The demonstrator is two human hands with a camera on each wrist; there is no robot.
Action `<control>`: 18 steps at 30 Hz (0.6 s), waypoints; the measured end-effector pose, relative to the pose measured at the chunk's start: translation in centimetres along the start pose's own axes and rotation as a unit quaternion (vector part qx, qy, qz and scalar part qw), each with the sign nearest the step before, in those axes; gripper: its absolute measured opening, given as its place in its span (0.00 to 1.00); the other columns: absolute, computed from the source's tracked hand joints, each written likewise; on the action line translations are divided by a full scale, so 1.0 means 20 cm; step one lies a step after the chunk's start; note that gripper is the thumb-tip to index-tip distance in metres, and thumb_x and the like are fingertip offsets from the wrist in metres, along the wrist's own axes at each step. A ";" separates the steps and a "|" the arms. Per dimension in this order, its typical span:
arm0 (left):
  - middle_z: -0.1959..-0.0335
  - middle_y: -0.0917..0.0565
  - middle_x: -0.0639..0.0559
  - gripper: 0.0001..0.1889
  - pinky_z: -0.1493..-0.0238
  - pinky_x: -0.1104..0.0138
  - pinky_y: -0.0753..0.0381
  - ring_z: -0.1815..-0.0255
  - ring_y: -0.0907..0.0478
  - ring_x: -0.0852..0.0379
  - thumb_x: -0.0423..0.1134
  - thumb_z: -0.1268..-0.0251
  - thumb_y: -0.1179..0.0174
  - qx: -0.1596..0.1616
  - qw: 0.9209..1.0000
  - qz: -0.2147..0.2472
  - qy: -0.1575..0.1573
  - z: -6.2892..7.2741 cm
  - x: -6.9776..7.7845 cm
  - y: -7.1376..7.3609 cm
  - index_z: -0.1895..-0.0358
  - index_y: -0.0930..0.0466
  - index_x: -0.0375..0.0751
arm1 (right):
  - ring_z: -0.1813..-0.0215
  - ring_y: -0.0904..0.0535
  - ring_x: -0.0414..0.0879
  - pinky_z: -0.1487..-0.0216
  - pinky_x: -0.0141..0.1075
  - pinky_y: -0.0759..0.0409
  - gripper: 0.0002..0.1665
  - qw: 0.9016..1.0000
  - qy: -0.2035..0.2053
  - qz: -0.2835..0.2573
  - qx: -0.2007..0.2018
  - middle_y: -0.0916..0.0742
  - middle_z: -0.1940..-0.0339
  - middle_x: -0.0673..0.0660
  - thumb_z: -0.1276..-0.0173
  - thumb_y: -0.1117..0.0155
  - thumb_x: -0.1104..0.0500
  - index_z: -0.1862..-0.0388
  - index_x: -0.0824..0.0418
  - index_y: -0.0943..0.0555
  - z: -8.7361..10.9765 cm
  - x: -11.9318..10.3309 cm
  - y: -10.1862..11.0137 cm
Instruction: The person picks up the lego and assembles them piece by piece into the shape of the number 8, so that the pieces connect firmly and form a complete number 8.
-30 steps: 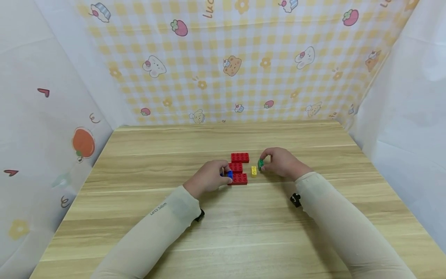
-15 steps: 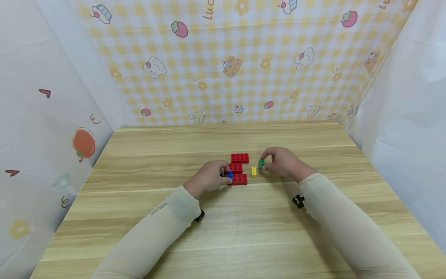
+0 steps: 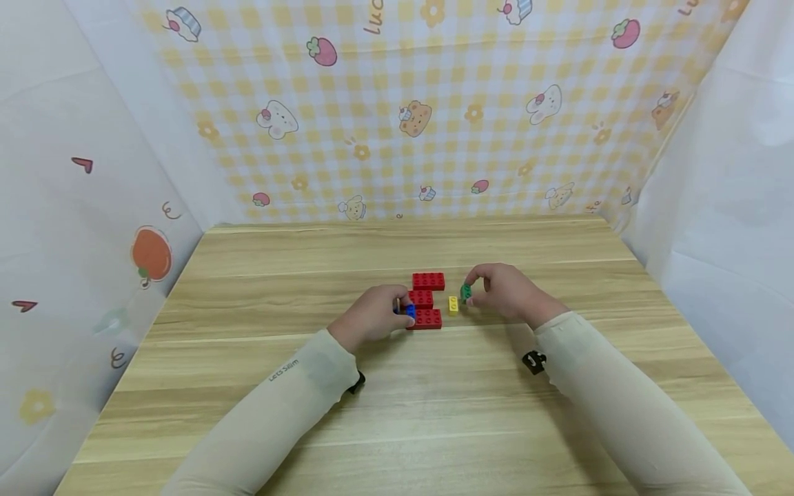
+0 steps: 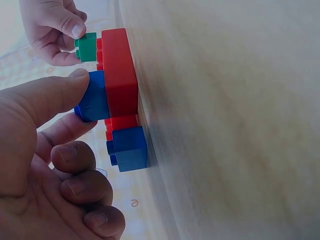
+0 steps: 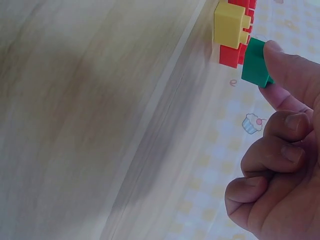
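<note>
My left hand [image 3: 374,313] pinches a blue brick [image 4: 95,97] between thumb and index finger, at the left end of the front red brick [image 3: 429,318]. In the left wrist view that blue brick sits against the studs of a red brick [image 4: 121,75]. A second blue brick [image 4: 131,149] stands on the table beside it, mostly covered by my fingers in the head view. My right hand [image 3: 505,295] grips a green brick [image 5: 256,64] by thumb and index finger, lifted off the table just right of a small yellow brick [image 3: 453,305].
Two more red bricks lie behind the front one, a middle one [image 3: 422,298] and a rear one [image 3: 429,281]. The wooden table [image 3: 397,427] ends at a checked cloth backdrop [image 3: 384,151]. Pale cloth hangs at both sides.
My right hand, with the green brick, has shifted very slightly to the right and towards me. The left hand and the other bricks stay where they were.
</note>
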State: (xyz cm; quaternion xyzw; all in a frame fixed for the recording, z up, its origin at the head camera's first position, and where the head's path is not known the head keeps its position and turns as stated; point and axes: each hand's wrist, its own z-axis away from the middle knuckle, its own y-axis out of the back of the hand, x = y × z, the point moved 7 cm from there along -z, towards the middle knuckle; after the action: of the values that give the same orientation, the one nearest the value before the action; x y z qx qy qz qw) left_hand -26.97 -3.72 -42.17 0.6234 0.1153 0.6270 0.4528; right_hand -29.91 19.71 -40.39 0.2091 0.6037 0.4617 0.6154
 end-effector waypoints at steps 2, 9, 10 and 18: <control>0.67 0.20 0.51 0.09 0.64 0.62 0.26 0.67 0.26 0.53 0.41 0.31 0.27 0.000 1.000 0.001 0.000 0.00 0.00 0.00 0.58 0.20 0.48 | 0.72 0.31 0.47 0.68 0.39 0.31 0.16 1.000 0.006 0.003 0.000 0.26 0.73 0.54 0.32 0.24 0.57 0.47 0.55 0.15 0.00 -0.01 0.00; 0.67 0.20 0.50 0.10 0.64 0.62 0.26 0.67 0.25 0.52 0.41 0.31 0.27 0.000 1.000 0.004 0.000 0.00 -0.01 -0.01 0.57 0.20 0.48 | 0.70 0.31 0.47 0.67 0.39 0.32 0.16 1.000 0.016 0.010 -0.005 0.26 0.73 0.54 0.32 0.23 0.57 0.47 0.55 0.16 0.02 -0.04 -0.01; 0.67 0.20 0.50 0.10 0.64 0.61 0.26 0.67 0.25 0.52 0.41 0.31 0.27 0.000 1.000 0.004 0.000 0.00 0.00 0.00 0.57 0.20 0.48 | 0.69 0.31 0.47 0.67 0.39 0.32 0.16 1.000 0.016 0.010 -0.005 0.26 0.73 0.54 0.32 0.23 0.57 0.47 0.55 0.16 0.02 -0.04 -0.01; 0.66 0.19 0.50 0.10 0.64 0.61 0.25 0.67 0.25 0.52 0.41 0.31 0.27 0.001 1.000 0.002 0.003 0.00 0.00 0.00 0.57 0.20 0.48 | 0.71 0.32 0.47 0.67 0.39 0.32 0.17 0.999 0.025 0.021 -0.006 0.26 0.73 0.53 0.32 0.23 0.57 0.47 0.55 0.15 0.02 -0.07 -0.01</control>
State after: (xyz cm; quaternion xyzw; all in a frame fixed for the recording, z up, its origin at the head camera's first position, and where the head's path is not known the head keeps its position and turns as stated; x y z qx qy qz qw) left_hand -26.97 -3.69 -42.22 0.6223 0.1158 0.6293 0.4509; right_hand -29.18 18.63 -39.66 0.2070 0.6114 0.4832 0.5915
